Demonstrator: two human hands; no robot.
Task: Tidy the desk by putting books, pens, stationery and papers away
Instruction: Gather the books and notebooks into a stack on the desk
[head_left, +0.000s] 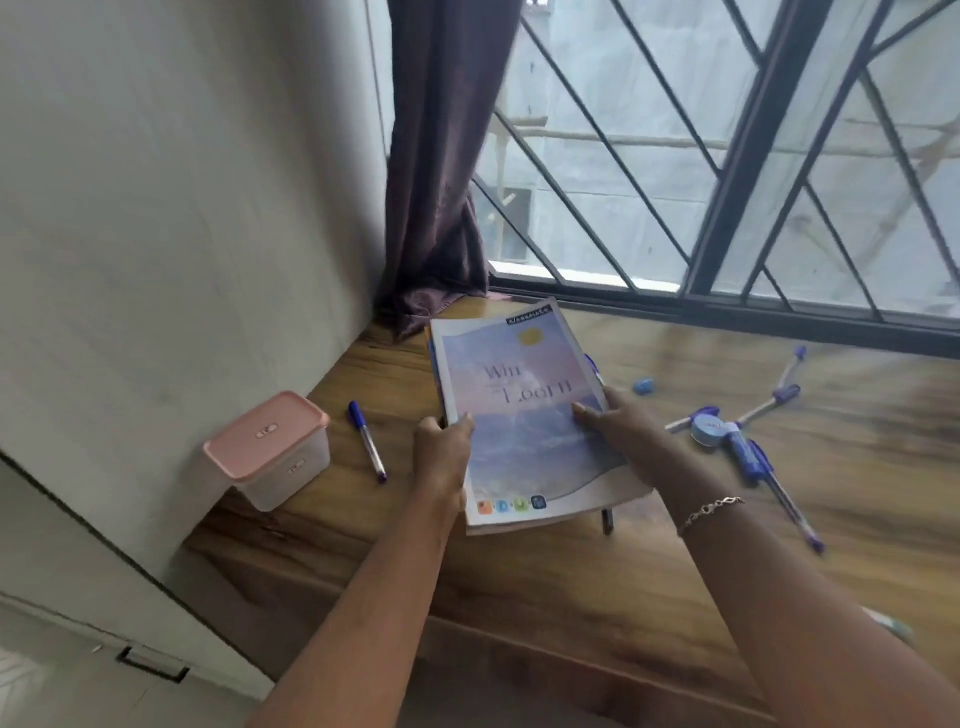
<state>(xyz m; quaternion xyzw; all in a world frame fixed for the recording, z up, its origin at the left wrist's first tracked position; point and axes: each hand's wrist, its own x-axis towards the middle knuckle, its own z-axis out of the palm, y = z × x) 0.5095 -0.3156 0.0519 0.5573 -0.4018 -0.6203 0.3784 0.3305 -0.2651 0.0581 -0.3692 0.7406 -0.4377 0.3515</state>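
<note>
Two hands hold a stack of books (524, 415) by its long edges. The left hand (444, 449) clamps the left edge, thumb on the top cover and fingers curled round the side. The right hand (621, 431) pinches the right edge, thumb laid on the cover, its other fingers mostly hidden behind the stack. Gripping both sides at once looks meant to keep the unevenly piled books squared so they move as one.

The stack sits between the hands over the desk (363, 561). Its near corner seems slightly raised, but I cannot tell whether the whole stack is off the wood. A dark pen (608, 521) pokes out from under the near edge, just inside the right wrist. It may roll or drag if the stack is slid rather than lifted.

Just left of the left hand lies a blue pen (367, 441). Further left stands a clear box (270, 452) with its pink lid on, a likely home for pens. Right of the right hand, near but apart, lie more pens (753, 457), a round blue item (707, 427) and a loose cap (643, 386).

By the look of it, the books come first and the pens are not yet gathered.
</note>
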